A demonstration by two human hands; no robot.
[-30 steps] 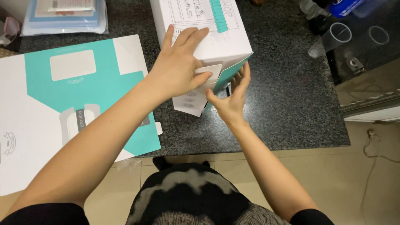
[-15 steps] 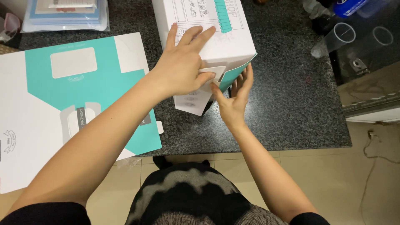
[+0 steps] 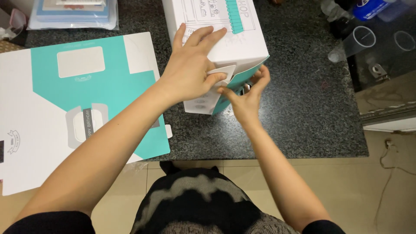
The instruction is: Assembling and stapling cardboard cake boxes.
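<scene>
A white cardboard box (image 3: 234, 39) with teal trim stands on the dark granite counter (image 3: 312, 104). My left hand (image 3: 190, 73) lies flat over its near top, the thumb pinching a white flap (image 3: 223, 73) at the box's front end. Right below it my right hand (image 3: 245, 93) has its fingers curled into the teal-lined opening, holding the teal flap (image 3: 240, 80). The box's near end is partly hidden by both hands.
A flat, unfolded teal and white box blank (image 3: 65, 99) lies on the counter's left and overhangs the edge. Packs in clear plastic (image 3: 73, 13) sit at the back left. At the right are clear plastic cups (image 3: 351, 43) and a blue bottle (image 3: 368, 8). Tiled floor lies below.
My right hand has closed in from an open palm beside the box to fingers curled into the flap opening. My left thumb has come down onto the white flap.
</scene>
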